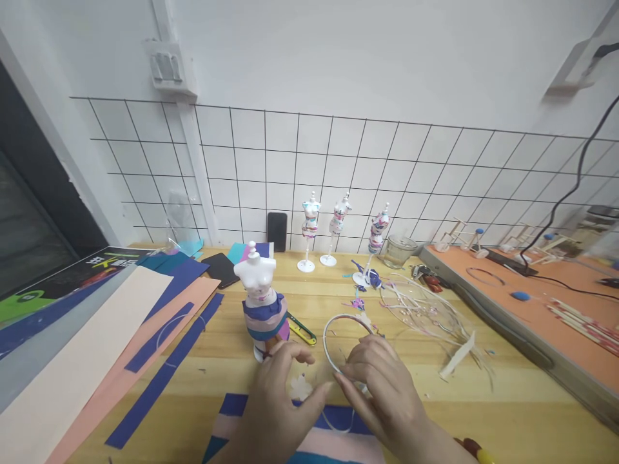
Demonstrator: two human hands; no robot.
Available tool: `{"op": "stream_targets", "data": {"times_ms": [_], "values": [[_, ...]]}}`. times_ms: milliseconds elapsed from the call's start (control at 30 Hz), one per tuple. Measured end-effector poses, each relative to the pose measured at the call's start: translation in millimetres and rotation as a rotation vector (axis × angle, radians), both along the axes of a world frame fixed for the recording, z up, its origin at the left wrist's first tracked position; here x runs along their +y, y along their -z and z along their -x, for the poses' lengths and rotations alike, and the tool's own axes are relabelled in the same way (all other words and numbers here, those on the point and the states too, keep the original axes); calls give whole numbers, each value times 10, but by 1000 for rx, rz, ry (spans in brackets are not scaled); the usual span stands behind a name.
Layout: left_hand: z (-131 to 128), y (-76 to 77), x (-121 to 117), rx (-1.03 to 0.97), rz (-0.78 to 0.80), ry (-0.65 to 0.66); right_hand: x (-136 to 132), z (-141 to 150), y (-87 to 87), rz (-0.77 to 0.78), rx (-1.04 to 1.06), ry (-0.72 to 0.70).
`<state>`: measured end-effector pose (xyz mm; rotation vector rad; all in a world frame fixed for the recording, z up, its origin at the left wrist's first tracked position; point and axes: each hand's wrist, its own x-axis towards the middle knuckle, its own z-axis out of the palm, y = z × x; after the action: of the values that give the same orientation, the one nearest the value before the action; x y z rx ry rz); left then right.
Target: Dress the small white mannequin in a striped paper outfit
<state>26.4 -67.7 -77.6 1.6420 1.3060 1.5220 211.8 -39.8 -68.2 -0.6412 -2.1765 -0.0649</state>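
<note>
My right hand [380, 386] pinches a thin white strip [325, 335] that curves up in a loop; a lower part of it hangs over the striped piece. My left hand [285, 393] has its thumb and forefinger apart, just in front of a small white dress-form mannequin [256, 280]; whether its hidden fingers touch the stand I cannot tell. Blue, pink and teal bands wrap the mannequin's hips. Under both hands lies a striped blue, pink and teal piece [338, 444]. A yellow-green utility knife [302, 330] rests beside the mannequin.
Three smaller mannequins [309, 225] stand near the wall, by a phone [277, 232] and a glass jar [399, 251]. Tangled white strips [425, 306] lie to the right, before an orange-topped surface [507, 293]. Coloured sheets [111, 335] and a blue strip [164, 374] cover the left.
</note>
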Motion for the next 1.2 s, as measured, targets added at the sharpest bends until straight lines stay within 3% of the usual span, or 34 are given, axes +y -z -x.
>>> {"op": "stream_targets", "data": {"times_ms": [233, 500, 767, 1000, 1200], "values": [[28, 28, 56, 160, -105, 54, -7, 11, -3, -42, 14, 48], [84, -104, 58, 249, -197, 28, 5, 10, -22, -53, -8, 84], [200, -259, 72, 449, -573, -108, 136, 189, -242, -95, 18, 48], [452, -410, 104, 469, -550, -210, 207, 537, -510, -149, 72, 44], [616, -462, 170, 485, -483, -323, 310, 738, -573, -94, 58, 127]]}}
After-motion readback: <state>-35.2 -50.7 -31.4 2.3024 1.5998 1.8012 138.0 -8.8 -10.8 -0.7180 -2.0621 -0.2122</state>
